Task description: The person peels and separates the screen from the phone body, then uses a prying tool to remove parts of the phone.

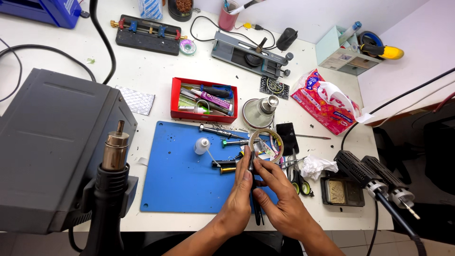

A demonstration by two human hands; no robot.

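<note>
Dark slim tool (256, 208), seemingly tweezers, half hidden between 2 hands (263, 196).

I am looking down at my own two hands. My left hand (237, 201) is coming into the picture from about 7 o'clock, and my right hand (283, 204) is coming in from about 5 o'clock. Both of my arms are showing bare all the way to the bottom edge. I am wearing no sleeves there, no gloves, no rings and no watch. My nails are looking short and plain.
</note>
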